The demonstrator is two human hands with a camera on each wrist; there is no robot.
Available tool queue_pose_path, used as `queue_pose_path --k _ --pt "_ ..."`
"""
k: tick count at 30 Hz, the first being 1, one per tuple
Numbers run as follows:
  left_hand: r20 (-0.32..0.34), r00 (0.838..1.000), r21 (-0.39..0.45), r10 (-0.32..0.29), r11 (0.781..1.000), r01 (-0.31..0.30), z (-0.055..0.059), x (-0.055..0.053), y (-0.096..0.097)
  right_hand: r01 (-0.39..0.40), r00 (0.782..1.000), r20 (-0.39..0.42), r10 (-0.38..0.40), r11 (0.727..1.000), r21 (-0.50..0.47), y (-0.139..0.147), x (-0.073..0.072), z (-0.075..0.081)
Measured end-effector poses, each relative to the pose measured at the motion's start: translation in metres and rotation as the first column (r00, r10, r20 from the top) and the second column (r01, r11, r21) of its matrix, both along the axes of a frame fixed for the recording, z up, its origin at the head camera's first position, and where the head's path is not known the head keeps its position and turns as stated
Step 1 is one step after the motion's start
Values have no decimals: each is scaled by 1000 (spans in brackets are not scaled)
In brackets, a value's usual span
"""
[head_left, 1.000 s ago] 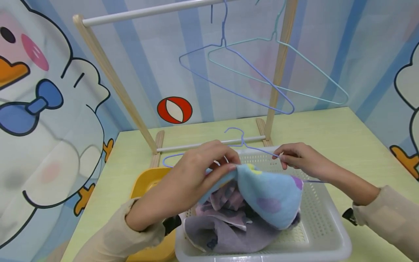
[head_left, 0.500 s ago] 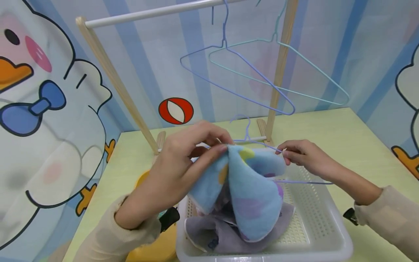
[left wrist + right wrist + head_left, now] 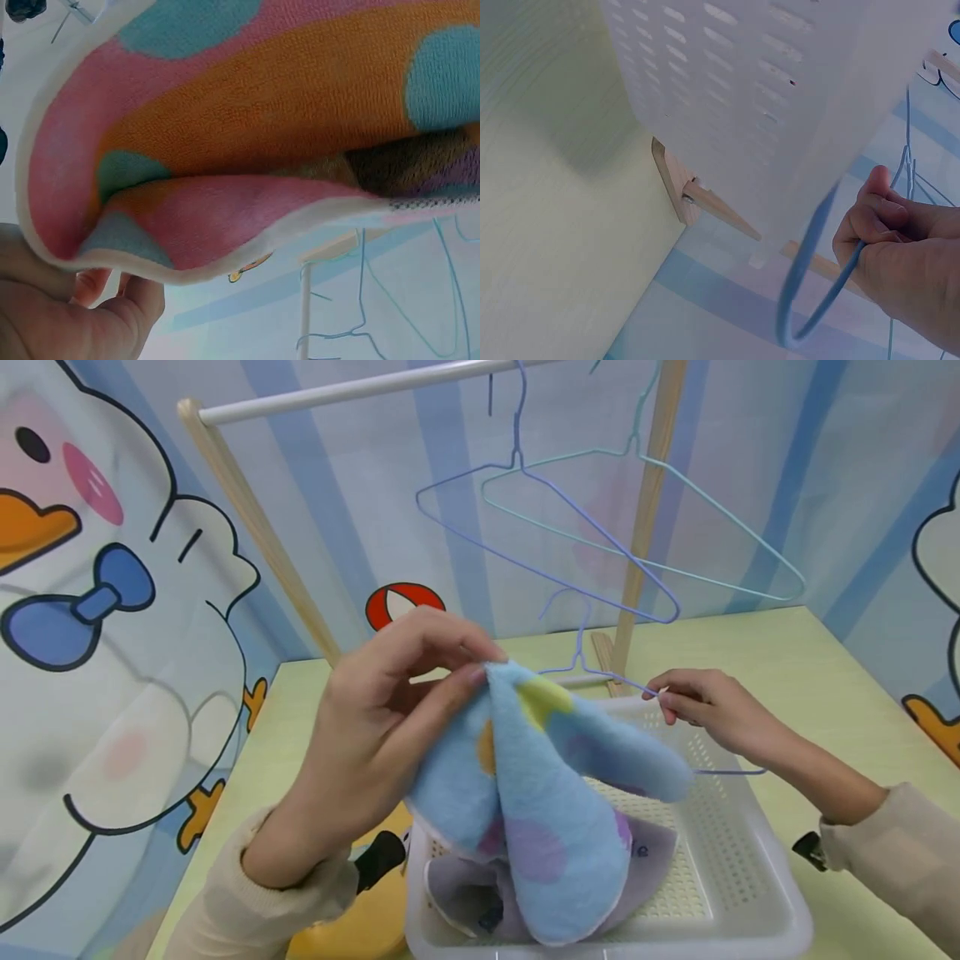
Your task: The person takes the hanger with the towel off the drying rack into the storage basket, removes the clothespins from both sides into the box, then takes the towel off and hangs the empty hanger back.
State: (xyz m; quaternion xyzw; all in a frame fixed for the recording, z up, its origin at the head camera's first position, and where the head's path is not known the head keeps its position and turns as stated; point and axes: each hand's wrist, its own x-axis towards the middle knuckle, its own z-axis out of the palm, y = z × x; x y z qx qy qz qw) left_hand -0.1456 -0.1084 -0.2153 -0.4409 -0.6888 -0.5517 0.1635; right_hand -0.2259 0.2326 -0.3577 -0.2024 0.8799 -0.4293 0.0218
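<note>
My left hand [image 3: 360, 743] pinches the top edge of a light blue towel [image 3: 562, 852] with yellow, orange and purple spots. The towel hangs in folds above the white basket [image 3: 783, 877]. Seen from the left wrist, the towel [image 3: 300, 105] shows pink and orange patches, round blue spots and a pale border over the hand [image 3: 90, 307]. My right hand [image 3: 712, 706] holds one sloping arm of a purple-blue wire hanger [image 3: 618, 677], its hook upward. Part of this hanger is hidden behind the towel. In the right wrist view, curled fingers grip the hanger [image 3: 786, 319] near its bend.
A grey cloth [image 3: 651, 860] lies in the basket. Left of it stands a yellow basin [image 3: 360, 914], partly covered by the left arm. Behind, a wooden rack [image 3: 258, 527] with a white rail [image 3: 360, 387] carries a blue hanger [image 3: 480, 543] and a mint hanger [image 3: 720, 506].
My left hand has lifted the towel up and to the left out of the basket. The held hanger has risen slightly, with the right hand still gripping it.
</note>
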Motion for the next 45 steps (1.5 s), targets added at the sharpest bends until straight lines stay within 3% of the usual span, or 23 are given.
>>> queue_pose_path --k 9,17,20,27,34,41,45 --pt "-9 1000 -59 -15 998 14 -4 -1 7 -3 1000 -6 3 1000 -6 1 -1 3" --pt "-17 1000 -223 -6 975 3 -18 -4 11 -19 1000 -19 19 999 -25 0 0 4" --pt "-17 1000 -295 -23 955 17 -26 -6 10 -27 999 -21 27 999 -31 -2 -1 3" --pt "52 997 -418 -51 906 68 -46 -9 10 -30 999 11 30 999 -25 -4 -3 3" --pt "75 995 -535 -61 840 92 -59 -10 11 -45 999 24 45 999 -26 -8 -5 2" --pt "76 996 -631 -45 771 83 -68 -12 10 -65 998 18 66 998 -27 -12 -4 4" --pt "39 999 -666 -21 745 41 -74 -15 9 -71 997 10 72 997 -26 -14 -4 6"
